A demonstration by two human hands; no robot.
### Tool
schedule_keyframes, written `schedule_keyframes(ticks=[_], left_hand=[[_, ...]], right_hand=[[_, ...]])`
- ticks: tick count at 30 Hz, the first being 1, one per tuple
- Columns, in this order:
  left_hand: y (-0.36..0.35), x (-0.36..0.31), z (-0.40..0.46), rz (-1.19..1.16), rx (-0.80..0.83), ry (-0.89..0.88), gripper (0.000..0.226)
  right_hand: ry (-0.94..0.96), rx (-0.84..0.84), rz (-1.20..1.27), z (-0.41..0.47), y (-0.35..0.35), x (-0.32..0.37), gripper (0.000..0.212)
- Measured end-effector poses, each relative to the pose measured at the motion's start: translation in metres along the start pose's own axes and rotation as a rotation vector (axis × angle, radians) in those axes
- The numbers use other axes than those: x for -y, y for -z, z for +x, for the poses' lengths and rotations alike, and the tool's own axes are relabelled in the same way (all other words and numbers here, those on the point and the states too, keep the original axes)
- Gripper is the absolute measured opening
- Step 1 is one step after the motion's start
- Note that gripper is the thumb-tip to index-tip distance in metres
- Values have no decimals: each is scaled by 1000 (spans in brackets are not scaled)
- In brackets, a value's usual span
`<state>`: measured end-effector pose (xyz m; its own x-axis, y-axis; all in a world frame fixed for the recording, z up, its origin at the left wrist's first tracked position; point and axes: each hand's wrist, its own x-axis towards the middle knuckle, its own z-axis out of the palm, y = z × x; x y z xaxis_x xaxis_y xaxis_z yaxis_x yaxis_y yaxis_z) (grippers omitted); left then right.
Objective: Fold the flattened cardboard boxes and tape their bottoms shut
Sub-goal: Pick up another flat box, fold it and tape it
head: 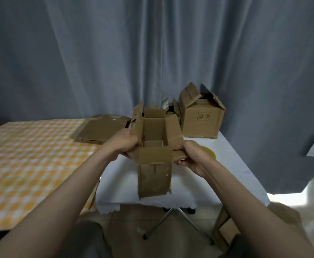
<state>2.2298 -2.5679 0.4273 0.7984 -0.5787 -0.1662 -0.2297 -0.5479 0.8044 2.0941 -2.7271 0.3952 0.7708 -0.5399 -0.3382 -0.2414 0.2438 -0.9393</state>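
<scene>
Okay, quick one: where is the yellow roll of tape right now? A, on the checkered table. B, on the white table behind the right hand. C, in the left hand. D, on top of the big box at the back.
B: the yellow tape roll lies on the white table, partly hidden by the right hand.

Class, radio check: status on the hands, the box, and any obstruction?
Left hand and right hand both grip flaps of the opened box. Flaps unfolded, no tape on. Yellow tape roll sits behind right hand, not blocking.

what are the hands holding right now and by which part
Both hands hold one opened cardboard box: the left hand grips its left flap, the right hand pinches its right flap.
</scene>
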Motion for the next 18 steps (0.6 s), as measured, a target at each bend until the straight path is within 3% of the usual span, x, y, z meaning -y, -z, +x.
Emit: schedule_keyframes(ticks=[6, 11, 18], left_hand=[[-5, 31, 4, -292, -18, 17, 18], [7, 36, -3, -155, -77, -29, 14], [9, 13, 0, -11, 2, -9, 11]], right_hand=[[-59, 72, 309, 5, -2, -21, 7], [-36, 124, 376, 12, -20, -28, 11], [-37, 92, 408, 19, -17, -40, 12]])
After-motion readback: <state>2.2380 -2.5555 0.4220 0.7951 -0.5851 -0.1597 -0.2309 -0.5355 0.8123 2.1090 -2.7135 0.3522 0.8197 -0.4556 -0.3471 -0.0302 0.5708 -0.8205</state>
